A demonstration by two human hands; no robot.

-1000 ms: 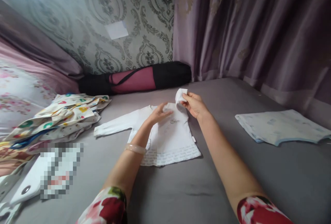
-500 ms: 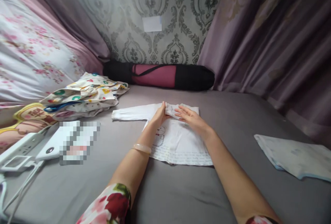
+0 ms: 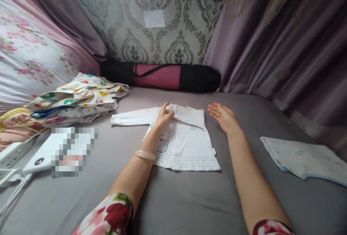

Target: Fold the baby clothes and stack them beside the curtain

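Note:
A small white long-sleeved shirt (image 3: 184, 144) lies flat, front up, with a bear drawing and lines of print along its hem. One sleeve (image 3: 132, 117) stretches out to the left; the other sleeve (image 3: 189, 116) is folded inward across the chest. My left hand (image 3: 163, 116), a pale bangle on its wrist, has thumb and fingers closed at the cuff end of the folded sleeve near the neckline. Off the shirt's right side, my right hand (image 3: 222, 116) is held with fingers stretched out, palm turned inward, touching nothing.
Patterned clothes (image 3: 84, 95) are heaped at the left, near a white phone-like device (image 3: 45, 155), a blurred-out item and a power strip (image 3: 11, 155) with cables. A folded pale garment (image 3: 300, 155) lies at right. Along the wall rests a black and maroon roll bag (image 3: 159, 76).
My right hand has come off the shirt and moved to the right. The folded sleeve now lies flatter across the chest, while my left hand stays at its end. The view shifted slightly.

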